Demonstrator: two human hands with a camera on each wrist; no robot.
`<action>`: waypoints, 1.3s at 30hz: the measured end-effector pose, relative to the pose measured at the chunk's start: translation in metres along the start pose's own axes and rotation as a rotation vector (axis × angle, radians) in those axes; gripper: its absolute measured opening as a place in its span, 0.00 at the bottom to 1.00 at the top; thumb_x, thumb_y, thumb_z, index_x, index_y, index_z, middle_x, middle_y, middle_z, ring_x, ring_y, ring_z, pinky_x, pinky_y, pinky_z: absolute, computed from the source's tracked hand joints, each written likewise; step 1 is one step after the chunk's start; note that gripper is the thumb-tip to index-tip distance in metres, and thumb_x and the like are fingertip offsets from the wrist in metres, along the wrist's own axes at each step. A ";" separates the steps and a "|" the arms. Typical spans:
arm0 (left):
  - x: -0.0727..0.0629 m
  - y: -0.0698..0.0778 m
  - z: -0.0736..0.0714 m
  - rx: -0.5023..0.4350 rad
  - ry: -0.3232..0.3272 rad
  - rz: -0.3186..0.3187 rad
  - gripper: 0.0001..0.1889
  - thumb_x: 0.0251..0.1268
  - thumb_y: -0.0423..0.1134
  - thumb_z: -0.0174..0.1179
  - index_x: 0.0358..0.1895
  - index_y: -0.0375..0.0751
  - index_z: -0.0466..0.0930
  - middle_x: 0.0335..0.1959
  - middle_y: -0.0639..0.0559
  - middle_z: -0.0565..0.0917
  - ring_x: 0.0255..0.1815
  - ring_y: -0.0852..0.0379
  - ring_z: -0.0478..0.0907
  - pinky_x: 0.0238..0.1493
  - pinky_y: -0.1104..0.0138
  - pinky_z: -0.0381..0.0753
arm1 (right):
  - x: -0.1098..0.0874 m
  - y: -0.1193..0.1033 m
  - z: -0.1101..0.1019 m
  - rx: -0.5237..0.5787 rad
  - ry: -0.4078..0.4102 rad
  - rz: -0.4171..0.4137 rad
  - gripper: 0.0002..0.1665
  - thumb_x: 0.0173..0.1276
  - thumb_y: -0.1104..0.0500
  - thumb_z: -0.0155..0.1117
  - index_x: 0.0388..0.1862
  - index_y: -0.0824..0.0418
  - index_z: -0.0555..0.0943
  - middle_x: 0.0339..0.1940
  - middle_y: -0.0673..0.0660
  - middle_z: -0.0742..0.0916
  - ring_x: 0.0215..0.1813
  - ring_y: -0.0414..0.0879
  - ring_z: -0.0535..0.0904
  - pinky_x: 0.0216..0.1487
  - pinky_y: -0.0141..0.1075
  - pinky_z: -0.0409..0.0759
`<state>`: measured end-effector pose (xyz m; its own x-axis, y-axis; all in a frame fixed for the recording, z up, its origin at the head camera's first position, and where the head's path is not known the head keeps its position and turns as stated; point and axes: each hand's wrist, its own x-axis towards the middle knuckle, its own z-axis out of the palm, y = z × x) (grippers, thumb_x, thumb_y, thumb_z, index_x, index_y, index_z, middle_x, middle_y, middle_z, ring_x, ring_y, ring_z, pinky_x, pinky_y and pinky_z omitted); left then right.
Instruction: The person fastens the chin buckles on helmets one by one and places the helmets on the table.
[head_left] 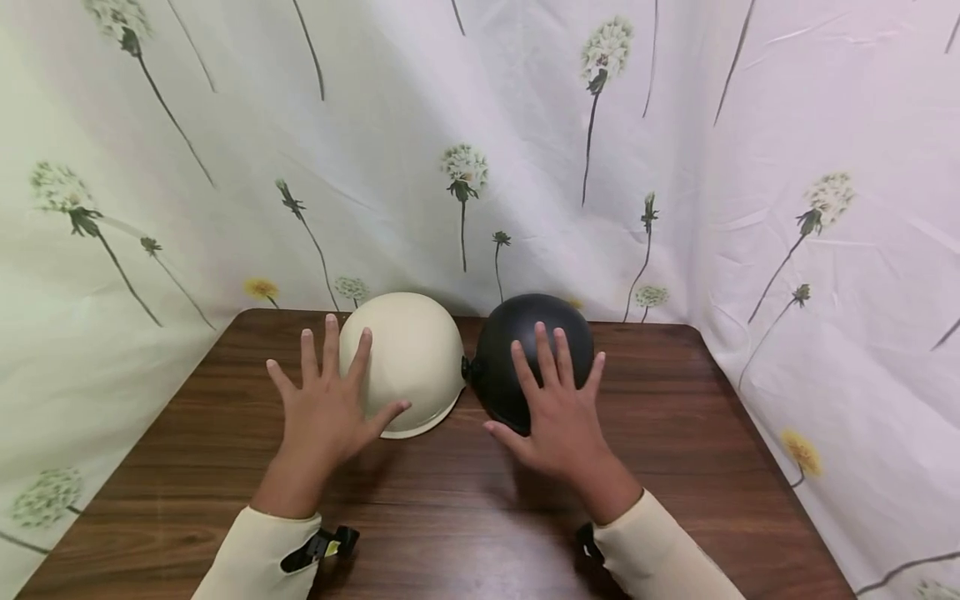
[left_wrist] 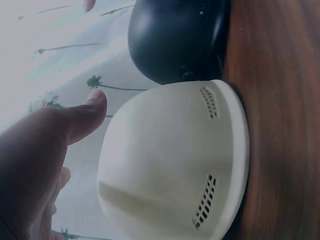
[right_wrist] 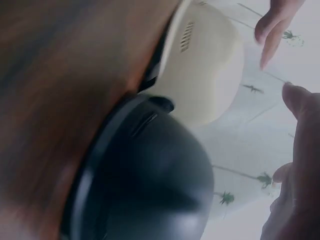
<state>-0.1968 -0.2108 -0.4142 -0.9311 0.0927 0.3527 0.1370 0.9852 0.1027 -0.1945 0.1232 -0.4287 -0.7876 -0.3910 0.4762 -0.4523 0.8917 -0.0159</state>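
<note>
A cream helmet [head_left: 408, 358] with small grille vents sits dome up toward the back of the table. Right beside it is a black helmet [head_left: 498, 333], also dome up, with a small dark knob-like part between the two. My left hand [head_left: 326, 408], fingers spread, hovers near the left side of the cream helmet; in the left wrist view its thumb [left_wrist: 85, 117] stands apart from the shell. Over the front of the black helmet my right hand [head_left: 562, 417] is spread too. A gap shows between the right hand [right_wrist: 300, 165] and the black dome in the right wrist view.
Both helmets stand on a dark wood-grain table [head_left: 450, 517] with rounded back corners. A white dandelion-print cloth [head_left: 375, 167] hangs behind it and along the sides. Each cream sleeve [head_left: 255, 550] has a black strapped device at the wrist.
</note>
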 end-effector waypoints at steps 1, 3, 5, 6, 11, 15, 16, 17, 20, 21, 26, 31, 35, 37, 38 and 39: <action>0.003 0.000 0.000 -0.012 0.002 -0.007 0.60 0.59 0.82 0.57 0.87 0.51 0.48 0.87 0.35 0.31 0.84 0.24 0.31 0.66 0.18 0.24 | 0.005 -0.004 0.000 0.013 0.001 -0.006 0.64 0.68 0.16 0.47 0.90 0.44 0.38 0.90 0.58 0.39 0.88 0.59 0.30 0.72 0.80 0.28; 0.008 -0.002 0.000 -0.036 0.010 -0.024 0.61 0.59 0.82 0.56 0.87 0.51 0.46 0.87 0.34 0.32 0.84 0.23 0.32 0.65 0.17 0.26 | 0.015 -0.012 0.002 0.049 0.016 -0.021 0.63 0.69 0.15 0.43 0.90 0.45 0.38 0.90 0.59 0.40 0.88 0.60 0.29 0.72 0.79 0.27; 0.014 -0.002 0.000 -0.065 0.018 -0.043 0.61 0.60 0.82 0.55 0.88 0.50 0.45 0.87 0.33 0.32 0.84 0.22 0.33 0.65 0.16 0.27 | 0.025 -0.020 0.004 0.082 0.018 -0.035 0.62 0.70 0.15 0.39 0.90 0.45 0.38 0.89 0.58 0.38 0.88 0.60 0.28 0.74 0.77 0.27; 0.016 -0.002 0.000 -0.081 0.018 -0.054 0.61 0.60 0.82 0.55 0.88 0.50 0.45 0.87 0.33 0.31 0.84 0.22 0.33 0.64 0.16 0.28 | 0.029 -0.023 0.006 0.100 0.018 -0.043 0.61 0.70 0.15 0.40 0.90 0.45 0.38 0.89 0.58 0.38 0.88 0.60 0.28 0.74 0.76 0.28; 0.025 0.000 0.002 -0.151 -0.030 -0.106 0.61 0.62 0.83 0.51 0.88 0.49 0.40 0.86 0.34 0.28 0.83 0.21 0.31 0.61 0.13 0.41 | 0.048 -0.037 0.014 0.174 -0.011 -0.097 0.64 0.70 0.19 0.53 0.90 0.46 0.38 0.89 0.56 0.34 0.88 0.59 0.27 0.77 0.74 0.33; 0.032 0.002 0.003 -0.190 -0.056 -0.137 0.62 0.62 0.85 0.48 0.88 0.49 0.38 0.86 0.35 0.27 0.83 0.21 0.32 0.56 0.15 0.58 | 0.064 -0.045 0.020 0.245 -0.029 -0.130 0.70 0.65 0.21 0.64 0.89 0.46 0.37 0.89 0.55 0.33 0.88 0.56 0.27 0.78 0.73 0.38; 0.033 0.002 0.003 -0.197 -0.053 -0.142 0.62 0.62 0.85 0.47 0.88 0.49 0.38 0.86 0.35 0.28 0.83 0.20 0.33 0.54 0.16 0.62 | 0.068 -0.047 0.023 0.268 -0.034 -0.134 0.71 0.64 0.21 0.65 0.89 0.46 0.36 0.89 0.55 0.33 0.88 0.56 0.27 0.79 0.73 0.40; 0.034 0.002 0.004 -0.202 -0.050 -0.147 0.62 0.61 0.85 0.48 0.88 0.49 0.38 0.86 0.35 0.28 0.83 0.20 0.34 0.53 0.17 0.65 | 0.071 -0.049 0.025 0.290 -0.041 -0.135 0.72 0.64 0.21 0.65 0.89 0.46 0.35 0.89 0.55 0.33 0.88 0.56 0.26 0.79 0.72 0.42; 0.034 0.001 0.004 -0.222 -0.059 -0.157 0.62 0.62 0.84 0.48 0.88 0.48 0.38 0.86 0.34 0.30 0.82 0.18 0.37 0.50 0.18 0.69 | 0.077 -0.053 0.029 0.371 -0.058 -0.131 0.73 0.63 0.24 0.69 0.89 0.47 0.35 0.88 0.54 0.33 0.88 0.56 0.27 0.79 0.70 0.48; 0.034 0.000 0.004 -0.227 -0.061 -0.155 0.62 0.62 0.84 0.49 0.88 0.47 0.39 0.86 0.33 0.32 0.82 0.18 0.38 0.49 0.18 0.69 | 0.078 -0.055 0.031 0.397 -0.062 -0.128 0.74 0.63 0.25 0.70 0.89 0.47 0.35 0.89 0.54 0.33 0.88 0.56 0.27 0.79 0.69 0.49; 0.037 0.001 0.009 -0.242 -0.047 -0.134 0.61 0.63 0.83 0.49 0.88 0.47 0.40 0.86 0.34 0.37 0.81 0.17 0.43 0.48 0.18 0.69 | 0.083 -0.060 0.038 0.496 -0.056 -0.082 0.77 0.58 0.29 0.78 0.90 0.50 0.39 0.89 0.54 0.35 0.88 0.55 0.28 0.81 0.64 0.53; 0.039 0.003 0.015 -0.241 -0.048 -0.125 0.61 0.63 0.83 0.49 0.88 0.49 0.42 0.87 0.34 0.39 0.80 0.17 0.45 0.49 0.18 0.69 | 0.086 -0.065 0.053 0.536 -0.093 -0.052 0.79 0.57 0.27 0.77 0.89 0.50 0.37 0.88 0.52 0.33 0.88 0.57 0.28 0.82 0.61 0.52; 0.038 0.003 0.018 -0.248 -0.066 -0.115 0.60 0.63 0.82 0.50 0.88 0.48 0.42 0.86 0.32 0.42 0.79 0.16 0.49 0.50 0.19 0.70 | 0.086 -0.068 0.061 0.563 -0.114 -0.036 0.79 0.58 0.27 0.77 0.89 0.49 0.34 0.89 0.53 0.34 0.88 0.58 0.30 0.81 0.59 0.57; 0.038 0.002 0.021 -0.250 -0.071 -0.111 0.59 0.64 0.81 0.51 0.88 0.48 0.43 0.86 0.32 0.44 0.78 0.17 0.53 0.51 0.20 0.71 | 0.087 -0.069 0.063 0.583 -0.126 -0.022 0.80 0.58 0.27 0.77 0.89 0.49 0.33 0.89 0.54 0.36 0.88 0.57 0.32 0.80 0.57 0.60; 0.038 0.001 0.022 -0.250 -0.071 -0.108 0.58 0.65 0.81 0.51 0.88 0.48 0.44 0.86 0.32 0.45 0.77 0.18 0.55 0.51 0.20 0.71 | 0.087 -0.069 0.064 0.598 -0.137 -0.010 0.80 0.58 0.27 0.77 0.89 0.50 0.32 0.89 0.55 0.37 0.89 0.56 0.31 0.80 0.56 0.62; 0.038 0.000 0.024 -0.250 -0.070 -0.106 0.58 0.66 0.80 0.52 0.88 0.47 0.45 0.85 0.32 0.47 0.76 0.18 0.57 0.51 0.21 0.72 | 0.088 -0.070 0.064 0.616 -0.149 0.002 0.81 0.58 0.28 0.77 0.88 0.51 0.32 0.89 0.55 0.37 0.89 0.55 0.32 0.80 0.55 0.63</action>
<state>-0.2402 -0.2038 -0.4231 -0.9645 0.0096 0.2638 0.1089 0.9248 0.3646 -0.2588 0.0121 -0.4423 -0.8182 -0.4570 0.3488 -0.5740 0.6151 -0.5406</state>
